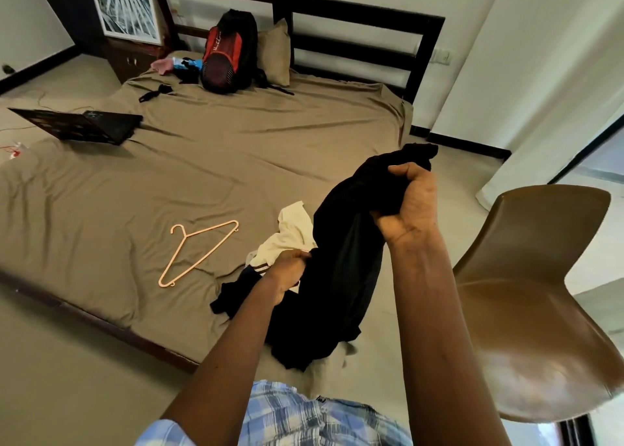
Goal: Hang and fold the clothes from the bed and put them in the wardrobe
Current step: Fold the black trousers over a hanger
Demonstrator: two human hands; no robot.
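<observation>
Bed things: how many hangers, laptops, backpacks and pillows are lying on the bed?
Pale pink plastic hanger: 1
Open black laptop: 1
Red and black backpack: 1
Tan pillow: 1
Total: 4

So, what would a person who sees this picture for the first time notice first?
Probably the black garment in the middle, held up over the bed by the right hand while the left hand grips it lower down. Then the pale hanger lying left of it, and the red and black backpack by the headboard.
</observation>
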